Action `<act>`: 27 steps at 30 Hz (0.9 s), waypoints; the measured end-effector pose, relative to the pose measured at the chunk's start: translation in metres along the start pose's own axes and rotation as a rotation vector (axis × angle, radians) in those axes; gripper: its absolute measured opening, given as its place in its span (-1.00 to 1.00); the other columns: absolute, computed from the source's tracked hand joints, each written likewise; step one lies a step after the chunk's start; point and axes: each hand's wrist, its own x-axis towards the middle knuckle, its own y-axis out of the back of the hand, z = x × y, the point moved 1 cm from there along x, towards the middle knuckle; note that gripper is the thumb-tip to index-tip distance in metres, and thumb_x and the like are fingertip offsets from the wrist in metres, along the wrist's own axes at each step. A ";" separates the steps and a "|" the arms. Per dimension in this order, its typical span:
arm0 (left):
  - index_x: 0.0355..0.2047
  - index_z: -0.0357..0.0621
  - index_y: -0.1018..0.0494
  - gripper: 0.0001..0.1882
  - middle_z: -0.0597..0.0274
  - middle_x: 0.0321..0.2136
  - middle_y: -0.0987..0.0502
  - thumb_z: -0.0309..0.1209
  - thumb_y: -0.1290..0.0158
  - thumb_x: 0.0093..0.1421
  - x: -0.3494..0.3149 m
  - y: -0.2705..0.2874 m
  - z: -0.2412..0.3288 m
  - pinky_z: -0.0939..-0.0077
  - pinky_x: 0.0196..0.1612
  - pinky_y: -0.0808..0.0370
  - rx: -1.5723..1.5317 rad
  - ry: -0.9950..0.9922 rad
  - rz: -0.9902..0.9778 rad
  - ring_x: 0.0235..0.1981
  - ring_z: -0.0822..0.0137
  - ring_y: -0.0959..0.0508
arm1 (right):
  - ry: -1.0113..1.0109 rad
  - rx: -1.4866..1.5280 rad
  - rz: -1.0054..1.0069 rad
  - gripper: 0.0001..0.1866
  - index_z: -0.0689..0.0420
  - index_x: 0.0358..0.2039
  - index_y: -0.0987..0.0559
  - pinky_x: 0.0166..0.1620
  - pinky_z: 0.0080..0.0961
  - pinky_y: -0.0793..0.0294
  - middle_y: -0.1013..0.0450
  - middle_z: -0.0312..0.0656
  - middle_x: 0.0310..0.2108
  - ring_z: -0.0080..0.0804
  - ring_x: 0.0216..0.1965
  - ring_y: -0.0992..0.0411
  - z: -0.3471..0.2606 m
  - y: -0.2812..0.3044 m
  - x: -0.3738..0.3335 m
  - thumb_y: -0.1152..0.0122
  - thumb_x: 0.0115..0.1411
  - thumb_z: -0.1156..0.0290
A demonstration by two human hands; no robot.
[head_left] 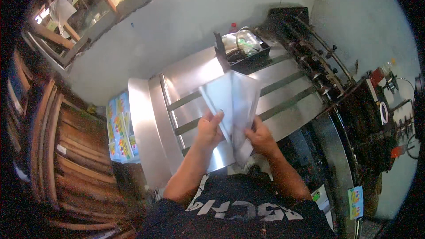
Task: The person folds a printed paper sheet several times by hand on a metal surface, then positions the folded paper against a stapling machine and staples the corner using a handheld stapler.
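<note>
Gripping the pale paper from opposite sides, your left hand and right hand hold it over the shiny, dark-striped metal table.

Pale wall — bright window — wooden frames left.

Shirt, one: black cloth, short-sleeved. Front print: large off-white block letters, set in a row across the chest (patchy, some strokes broken). Left sleeve, right sleeve: black, matching the body. Left forearm, right forearm: bare. Left hand, right hand: ungloved.
</note>
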 end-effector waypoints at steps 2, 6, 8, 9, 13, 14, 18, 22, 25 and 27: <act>0.03 -0.26 -0.26 -0.62 0.02 -0.19 -0.51 -0.47 -0.07 0.23 0.000 -0.001 0.021 0.31 -0.16 -0.57 0.016 -0.040 -0.049 -0.23 0.25 -0.57 | -0.098 0.007 0.213 -0.67 0.24 -0.07 -0.43 -0.11 -0.46 -0.46 -0.50 -0.14 -0.26 -0.38 -0.21 -0.47 -0.019 0.021 0.006 -0.19 0.20 0.36; -0.07 -0.29 -0.26 -0.71 0.01 -0.25 -0.53 -0.46 -0.04 0.25 0.002 -0.011 0.047 0.43 -0.22 -0.57 0.359 -0.204 0.053 -0.30 0.32 -0.58 | -0.154 0.003 0.295 -0.78 0.24 -0.17 -0.49 -0.27 -0.54 -0.47 -0.52 -0.25 -0.37 -0.52 -0.36 -0.46 -0.034 0.081 0.000 -0.16 0.22 0.40; -0.10 -0.29 -0.26 -0.73 0.01 -0.28 -0.54 -0.45 -0.03 0.26 0.004 -0.014 0.044 0.46 -0.23 -0.57 0.471 -0.242 0.093 -0.33 0.34 -0.59 | -0.126 0.211 0.232 -0.79 0.24 -0.18 -0.51 -0.33 -0.59 -0.46 -0.52 -0.27 -0.39 -0.60 -0.40 -0.44 -0.038 0.093 -0.003 -0.17 0.22 0.40; -0.12 -0.29 -0.26 -0.74 0.02 -0.30 -0.55 -0.44 -0.04 0.26 0.003 -0.016 0.041 0.49 -0.26 -0.57 0.453 -0.273 0.083 -0.34 0.37 -0.58 | -0.155 0.216 0.229 -0.76 0.25 -0.15 -0.50 -0.29 -0.58 -0.47 -0.52 -0.25 -0.36 -0.57 -0.37 -0.45 -0.045 0.092 -0.005 -0.15 0.23 0.39; -0.04 -0.32 -0.21 -0.64 -0.01 -0.31 -0.55 -0.45 -0.06 0.23 0.004 -0.020 0.025 0.55 -0.29 -0.55 0.738 -0.266 0.235 -0.36 0.40 -0.58 | -0.165 0.113 0.204 -0.71 0.26 -0.12 -0.49 -0.21 -0.50 -0.48 -0.53 -0.14 -0.30 -0.45 -0.31 -0.48 -0.024 0.109 0.007 -0.17 0.21 0.35; 0.02 -0.35 -0.19 -0.58 -0.03 -0.28 -0.54 -0.47 -0.06 0.22 0.004 -0.023 0.017 0.53 -0.28 -0.55 1.017 -0.230 0.362 -0.34 0.37 -0.58 | -0.221 -0.117 0.223 -0.64 0.27 -0.06 -0.45 -0.17 -0.43 -0.48 -0.52 -0.06 -0.28 -0.34 -0.30 -0.49 -0.009 0.114 0.016 -0.17 0.19 0.34; 0.26 -0.33 -0.05 -0.18 -0.20 0.24 -0.12 -0.12 -0.11 0.14 0.008 -0.019 -0.058 0.03 0.30 0.00 1.833 -0.486 0.199 0.29 -0.08 -0.10 | -0.338 -0.895 0.113 -0.42 0.28 0.10 -0.31 -0.05 -0.20 -0.45 -0.44 0.09 -0.06 -0.05 -0.11 -0.46 0.010 0.096 0.035 -0.21 0.13 0.28; 0.27 -0.22 -0.10 -0.35 -0.03 0.33 -0.02 -0.05 0.22 0.30 0.006 -0.004 -0.125 -0.09 0.29 0.03 2.199 -0.446 -0.014 0.34 0.00 -0.02 | 0.158 -1.598 0.196 -0.36 0.20 0.22 -0.22 0.26 0.03 -0.03 -0.09 -0.01 0.29 -0.07 0.28 -0.09 0.021 0.065 0.025 -0.05 0.18 0.18; 0.27 -0.21 -0.10 -0.37 -0.02 0.31 -0.06 -0.10 0.22 0.30 0.005 0.000 -0.126 -0.09 0.28 0.00 2.204 -0.478 0.048 0.33 0.02 -0.07 | 0.162 -1.301 -0.012 -0.44 0.24 0.21 -0.24 0.30 0.06 0.11 -0.14 0.02 0.27 -0.12 0.30 -0.07 0.042 0.059 0.005 0.07 0.24 0.25; 0.27 -0.20 -0.11 -0.39 -0.01 0.31 -0.08 -0.12 0.23 0.31 0.009 0.004 -0.125 -0.07 0.27 -0.02 2.158 -0.461 0.049 0.32 0.04 -0.10 | 0.188 -1.208 0.009 -0.47 0.29 0.18 -0.29 0.32 0.01 0.11 -0.17 0.00 0.26 -0.14 0.32 -0.05 0.047 0.059 -0.001 0.09 0.26 0.26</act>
